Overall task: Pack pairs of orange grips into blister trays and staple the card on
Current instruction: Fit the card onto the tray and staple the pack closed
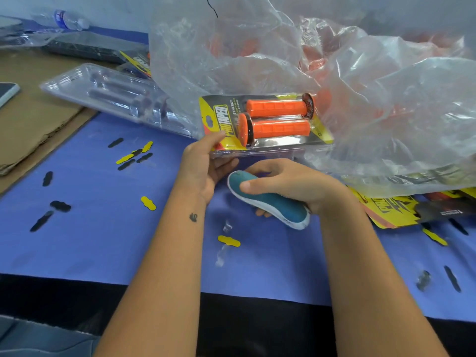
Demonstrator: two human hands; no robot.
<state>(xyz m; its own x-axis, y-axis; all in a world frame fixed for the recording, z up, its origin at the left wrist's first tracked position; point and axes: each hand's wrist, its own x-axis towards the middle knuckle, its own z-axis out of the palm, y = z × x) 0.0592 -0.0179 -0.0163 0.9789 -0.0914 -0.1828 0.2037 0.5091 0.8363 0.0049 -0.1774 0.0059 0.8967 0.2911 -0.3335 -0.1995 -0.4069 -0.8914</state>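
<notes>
at the middle of the table [77,248], right hand [288,186] wrapped around the teal stapler [270,202], thumb across its top, nose aimed left and away toward the pack. just beside it, left hand [203,163] pinching the near left corner of the blister tray [265,148], thumb on top, fingers under, holding that edge up off the blue cover. inside, two orange grips [278,118] seated side by side, long axes running left to right and parallel to the tray's long side, flanges at opposite ends. yellow card [219,112] already laid behind them, brand end to the left. looks like packing done for this pair, stapling in hand; staples already in the card, cannot tell. further out, more to do: empty clear trays [108,91] at far left, loose cards [386,210] to the right, a big clear bag [360,86] with more orange shapes behind, punched tabs [148,203] scattered around.
</notes>
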